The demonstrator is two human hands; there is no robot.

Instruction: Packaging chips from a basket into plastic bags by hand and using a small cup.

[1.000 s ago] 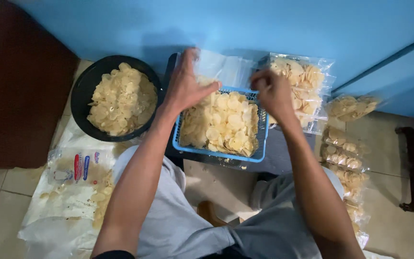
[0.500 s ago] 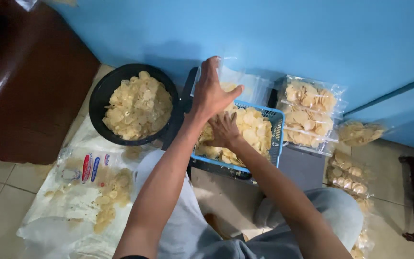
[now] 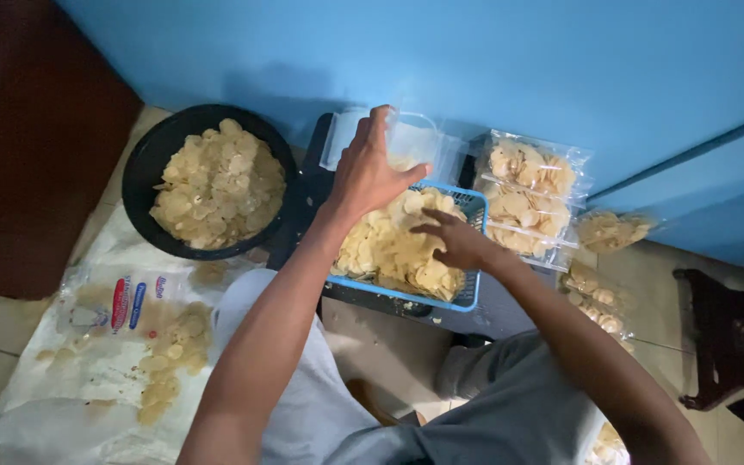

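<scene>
- The clear plastic bag (image 3: 411,142) stands at the far edge of the blue basket (image 3: 468,297), against the wall at 12 o'clock; it is thin, see-through and slack, with a few pale crackers low inside.
- The room shows a blue wall (image 3: 475,52), a beige tiled floor (image 3: 389,331) and dark brown furniture (image 3: 19,155) at 9 o'clock.
- One white printed sack (image 3: 88,362) lies flat at 8 o'clock, loose crackers scattered on it.
- One round black basin (image 3: 144,185) at 10 o'clock is heaped with crackers.
- One basket sits at centre, full of pale round crackers (image 3: 381,245).
- Two filled packs (image 3: 523,194) are stacked at 2 o'clock; several more trail toward 4 o'clock, too blurred to count.
- The left hand (image 3: 368,172) pinches the bag's edge, fingers up.
- The right hand (image 3: 458,241) lies on the crackers, fingers loosely spread; whether it grips any cannot be told.
</scene>
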